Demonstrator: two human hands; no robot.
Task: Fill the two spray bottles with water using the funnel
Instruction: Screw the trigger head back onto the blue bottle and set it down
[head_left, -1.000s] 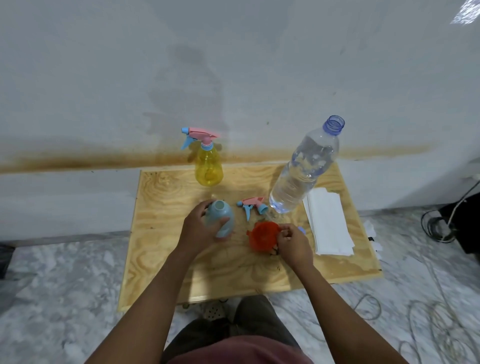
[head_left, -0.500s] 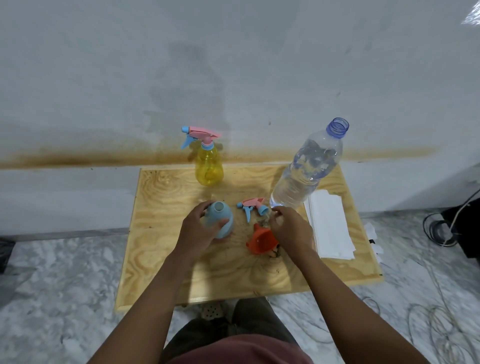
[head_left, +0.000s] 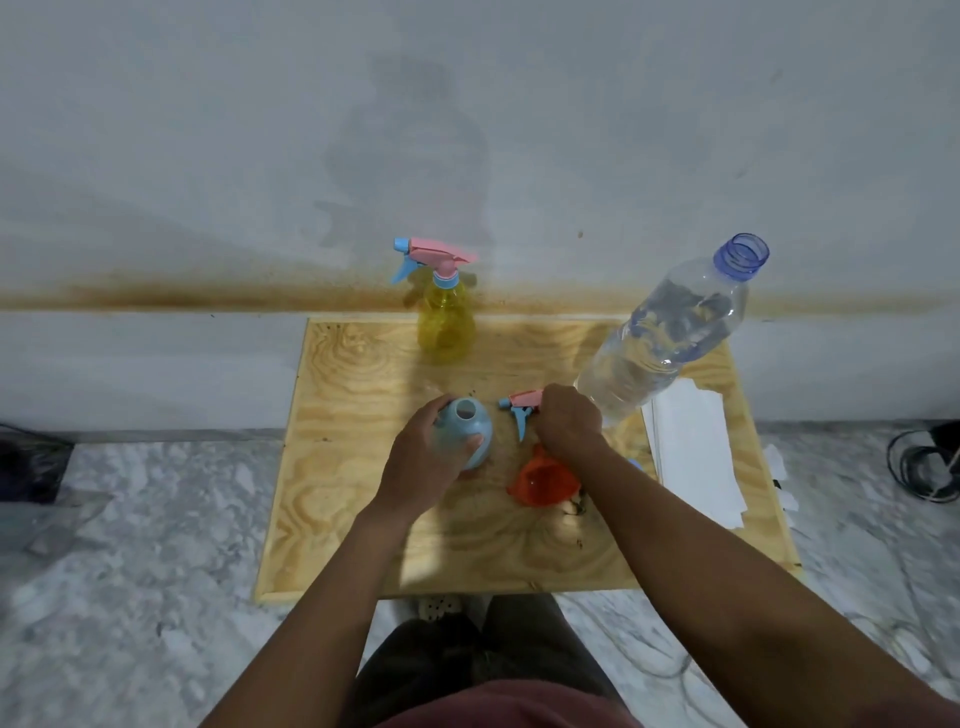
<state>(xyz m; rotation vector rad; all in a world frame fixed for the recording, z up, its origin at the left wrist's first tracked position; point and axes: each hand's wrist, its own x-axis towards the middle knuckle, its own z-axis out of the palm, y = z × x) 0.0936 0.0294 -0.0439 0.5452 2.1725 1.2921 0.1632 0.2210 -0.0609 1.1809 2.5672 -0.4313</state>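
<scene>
Tabletop (head_left: 363, 519): left hand (head_left: 421, 467) around blue bottle (head_left: 470, 426)

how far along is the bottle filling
Done: water bottle uncapped, blue bottle open, head off. In hand: left hand grips the blue bottle, right hand grips the loose spray head; funnel lies on the table. Left: yellow bottle still capped. Fill levels can't be told.

Spray head (head_left: 521, 402) rear hidden under R hand (head_left: 569, 418).
</scene>
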